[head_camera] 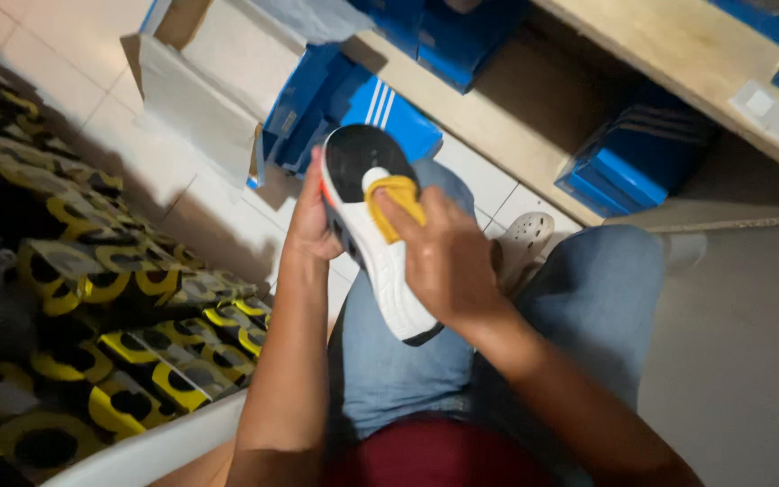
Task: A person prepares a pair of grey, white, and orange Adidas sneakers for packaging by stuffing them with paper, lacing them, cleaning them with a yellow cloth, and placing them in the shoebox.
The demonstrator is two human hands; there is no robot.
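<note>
- The right hand (448,261) pinches a small yellow cloth (400,203), fingers closed on it, pressing it against the sole.
- The left hand (310,225), at nine o'clock of the shoe, is wrapped around a white-soled sneaker with a black heel patch (367,230).
- The sneaker is held sole-up above the blue-jeaned knees (588,289).
- Blue striped cardboard shoeboxes (362,113) lie at twelve o'clock.

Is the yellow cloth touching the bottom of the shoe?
Touching. The head view shows the right hand pressing the yellow cloth flat against the shoe sole, no gap between them.
</note>
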